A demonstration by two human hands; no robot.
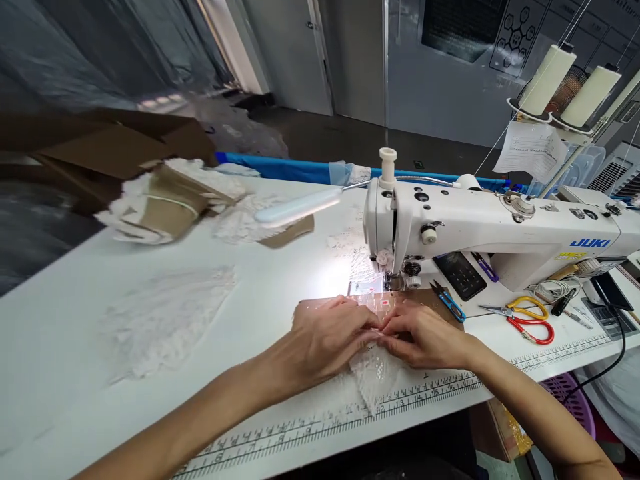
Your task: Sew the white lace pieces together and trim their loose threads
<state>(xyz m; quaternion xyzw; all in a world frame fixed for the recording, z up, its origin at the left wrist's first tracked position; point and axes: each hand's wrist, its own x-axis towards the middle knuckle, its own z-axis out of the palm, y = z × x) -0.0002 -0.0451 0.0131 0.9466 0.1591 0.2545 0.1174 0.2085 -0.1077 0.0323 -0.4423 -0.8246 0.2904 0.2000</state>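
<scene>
My left hand (333, 333) and my right hand (425, 333) meet in front of the sewing machine (480, 220). Between them, the fingertips of both pinch a piece of white lace fabric (373, 380), whose lower part hangs toward the table's front edge. Under the hands lies a brown board (313, 308), close to the lit needle and presser foot (394, 281). More patterned white lace runs behind the needle. The exact edge being pinched is partly hidden by my fingers.
Right of my hands lie blue thread snips (449, 301), a phone (460, 275) and red-and-yellow scissors (530, 319). A white lace piece (167, 320) rests on the left. Behind it sits a tied bundle of lace (167, 203). Ruler markings (300, 433) run along the front edge.
</scene>
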